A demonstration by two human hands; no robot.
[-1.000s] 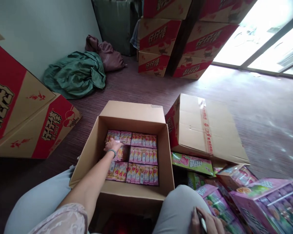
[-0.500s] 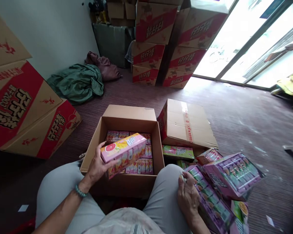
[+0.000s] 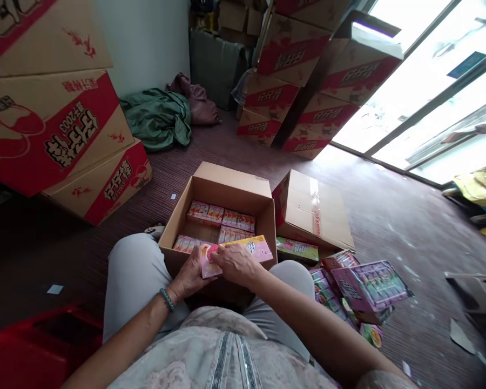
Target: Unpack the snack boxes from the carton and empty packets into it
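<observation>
My left hand [image 3: 189,274] grips the left end of a long pink and yellow candy box [image 3: 262,249], tilted above the near rim of an open carton [image 3: 231,190]. Across the top of that box lies my right hand [image 3: 238,263], its fingers pinched together at the grapefruit picture. What they pinch, if anything, is hidden. Inside the carton, several similar pink boxes [image 3: 206,212] lie in rows, and some of the brown bottom shows between them.
A taped carton [image 3: 297,202] stands right of the open one. Beside my right knee lie a green box [image 3: 297,248] and purple boxes [image 3: 375,286]. Red-printed cartons [image 3: 75,129] are stacked at left, more [image 3: 291,56] at the back. A red stool-like object [image 3: 44,346] is at lower left.
My right hand has come from beside my right knee onto the pink box, with a small thing between its fingers earlier. The box has moved nearer to me. The view has shifted.
</observation>
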